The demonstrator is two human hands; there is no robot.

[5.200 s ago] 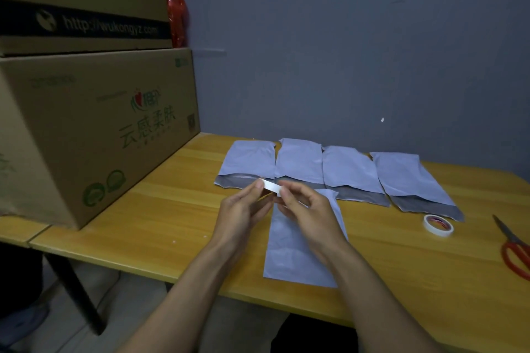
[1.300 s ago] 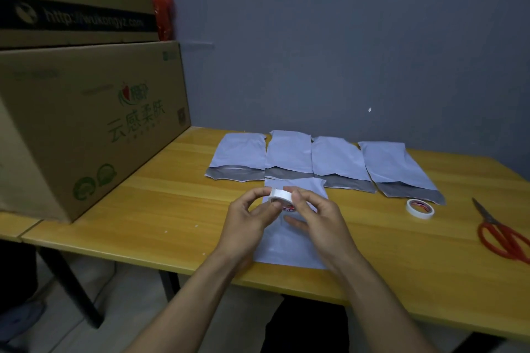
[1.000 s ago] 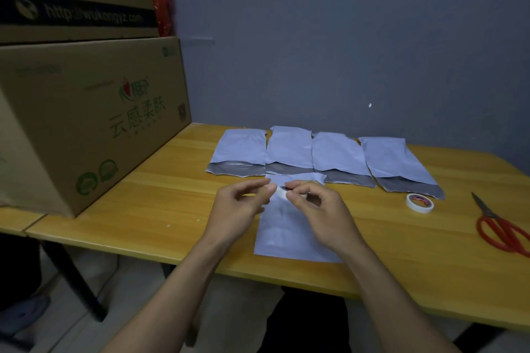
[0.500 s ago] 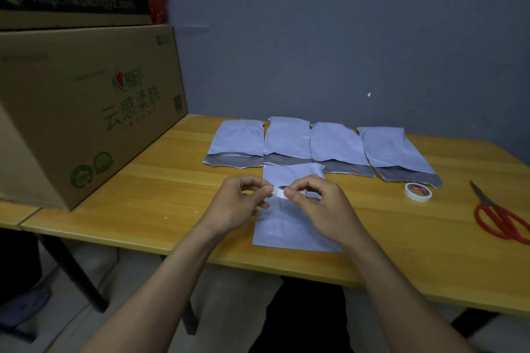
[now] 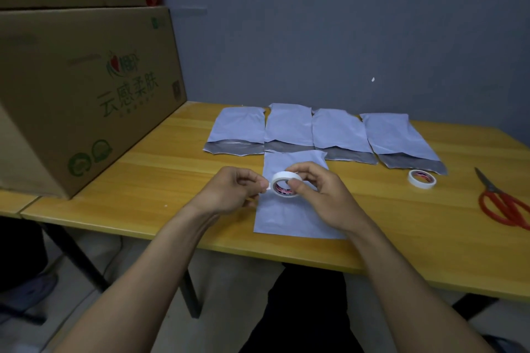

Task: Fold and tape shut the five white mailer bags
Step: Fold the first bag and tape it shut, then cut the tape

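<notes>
The right hand (image 5: 321, 195) curls round the tape roll (image 5: 286, 187) over the nearest mailer bag (image 5: 298, 221), which lies lengthwise away from the person on the table (image 5: 160, 180), while the left hand (image 5: 229, 192) pinches the free tape end (image 5: 268, 187) at the roll's left.

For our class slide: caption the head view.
Right hand holds tape roll, left hand pinches its end, over a mailer bag.

Both bare forearms (image 5: 160, 255) reach in from the near edge, converging at the middle. The right hand (image 5: 322, 199) grips a tape roll (image 5: 282, 179) between thumb and curled fingers; the left hand (image 5: 233, 192) pinches its loose end.
</notes>
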